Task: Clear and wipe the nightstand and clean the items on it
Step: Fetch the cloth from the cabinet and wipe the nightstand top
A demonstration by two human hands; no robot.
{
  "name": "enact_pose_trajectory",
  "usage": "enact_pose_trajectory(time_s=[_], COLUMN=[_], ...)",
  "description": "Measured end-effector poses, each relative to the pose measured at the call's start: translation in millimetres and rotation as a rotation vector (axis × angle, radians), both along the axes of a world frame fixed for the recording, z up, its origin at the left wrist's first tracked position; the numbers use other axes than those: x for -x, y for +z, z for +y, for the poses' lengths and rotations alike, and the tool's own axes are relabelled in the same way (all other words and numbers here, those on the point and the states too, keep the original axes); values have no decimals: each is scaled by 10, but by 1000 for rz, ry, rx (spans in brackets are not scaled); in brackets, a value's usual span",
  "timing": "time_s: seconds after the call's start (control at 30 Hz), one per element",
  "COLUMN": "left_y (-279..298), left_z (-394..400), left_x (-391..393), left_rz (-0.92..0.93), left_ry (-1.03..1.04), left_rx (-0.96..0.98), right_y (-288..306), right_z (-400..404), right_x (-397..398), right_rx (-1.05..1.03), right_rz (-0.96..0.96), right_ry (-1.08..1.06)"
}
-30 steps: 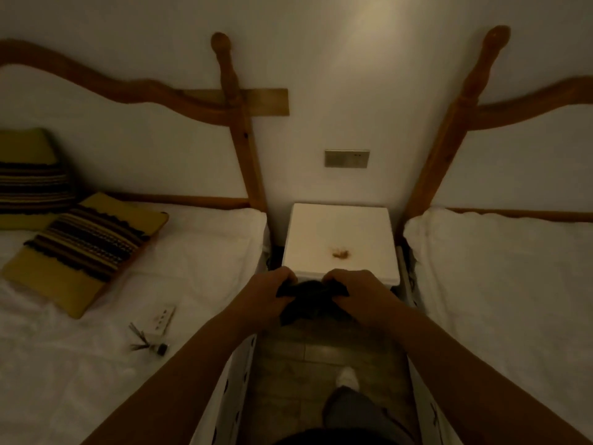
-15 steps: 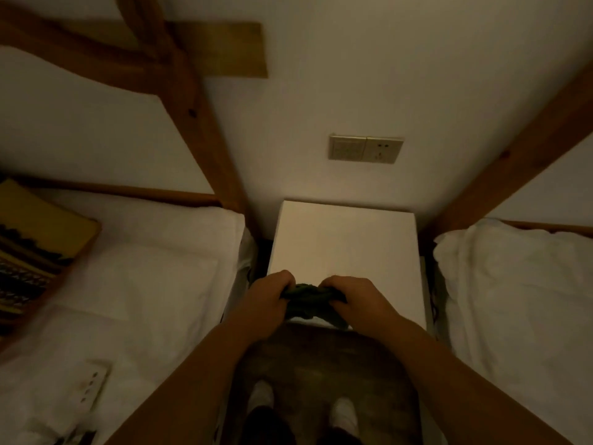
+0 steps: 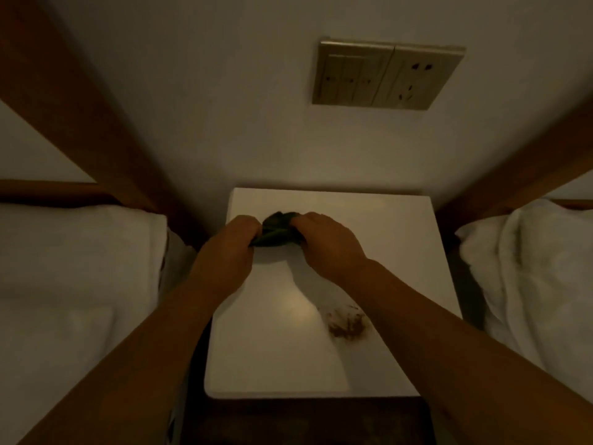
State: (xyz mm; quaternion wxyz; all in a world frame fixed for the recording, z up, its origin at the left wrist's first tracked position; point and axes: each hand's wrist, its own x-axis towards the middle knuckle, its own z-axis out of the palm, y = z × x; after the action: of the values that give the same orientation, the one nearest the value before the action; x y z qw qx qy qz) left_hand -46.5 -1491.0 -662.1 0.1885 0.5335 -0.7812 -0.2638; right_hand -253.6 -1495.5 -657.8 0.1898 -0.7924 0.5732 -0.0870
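A white nightstand [image 3: 401, 239] stands between two beds, seen from above. My left hand [image 3: 229, 252] and my right hand [image 3: 324, 244] both grip a bunched dark cloth [image 3: 276, 231] over the far left part of its top. Whether the cloth touches the surface I cannot tell. A brown smudge of dirt [image 3: 346, 322] lies on the top nearer to me, partly under my right forearm.
White bedding lies on the left bed [image 3: 73, 268] and the right bed [image 3: 532, 268]. Wooden headboard posts [image 3: 80, 101] rise at both sides. A wall plate with switches and a socket [image 3: 385, 77] sits above the nightstand.
I have moved closer and look down more steeply. Both hands carried the cloth from the nightstand's near edge to its far part. The brown smudge shows again.
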Motion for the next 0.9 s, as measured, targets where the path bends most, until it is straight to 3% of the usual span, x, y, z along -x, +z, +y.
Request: enact_pose_trajectory(time_s=[0.1,0.17,0.27,0.43,0.73,0.9], left_y=[-225,-353,-511,-733,-764,-796], left_z=[92,276,697,1197,1221,1216], left_x=[37,10,-96,-201,-225,-245], left_rz=[1,4,-146,-456,-452,-341], left_ry=[15,-42,-61,26,27,25], left_rx=[-187,-171,-87,-110,-72,-102], right_y=[-164,-242,-358,-567,-754,-752], right_z=[60,133,169,136,-495,-488], right_x=[26,30,-13,-328,-489,-485], right_rx=[-71,-132,-86,-82,-73,-47], right_rz=[4,41,124,172,256,243], right_ry=[55,74,73,101,45,81])
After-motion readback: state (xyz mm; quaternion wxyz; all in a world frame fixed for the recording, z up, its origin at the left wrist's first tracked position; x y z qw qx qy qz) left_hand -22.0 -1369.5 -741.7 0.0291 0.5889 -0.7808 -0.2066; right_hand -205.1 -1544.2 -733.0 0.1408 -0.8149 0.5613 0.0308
